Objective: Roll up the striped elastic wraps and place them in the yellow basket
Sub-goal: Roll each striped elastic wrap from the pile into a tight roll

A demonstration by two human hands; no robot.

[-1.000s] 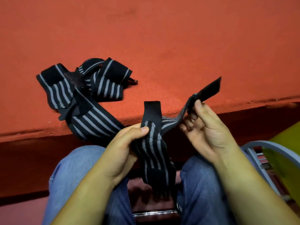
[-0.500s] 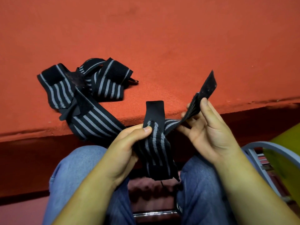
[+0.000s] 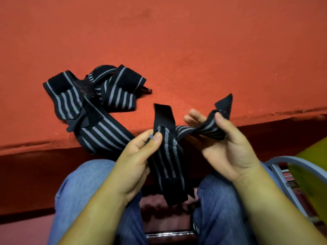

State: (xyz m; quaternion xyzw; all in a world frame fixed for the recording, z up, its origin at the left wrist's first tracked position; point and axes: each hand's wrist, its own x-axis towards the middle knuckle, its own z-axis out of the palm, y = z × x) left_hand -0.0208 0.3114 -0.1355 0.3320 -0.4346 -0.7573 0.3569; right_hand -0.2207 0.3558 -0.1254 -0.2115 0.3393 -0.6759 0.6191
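Fingers (image 3: 192, 115) of the right hand (image 3: 228, 151) had curled in behind the end of the striped wrap (image 3: 167, 149) while the thumb pressed on its front. The black tab (image 3: 225, 105), which a second before stuck out flat to the right and then stood nearly upright, was now bent back over the thumb (a first fold, by the look of it). The left hand (image 3: 138, 156) had not shifted: thumb and fingers still pinched the wrap's middle above the lap, and the loose length hung between the knees. That read as the very start of the roll, with nothing yet wound. Whether the strip running back to the heap of wraps (image 3: 99, 96) on the red worktop (image 3: 194, 50) belonged to the same wrap could not be told. The yellow basket (image 3: 313, 167) showed only a corner at the right edge, well apart from both hands
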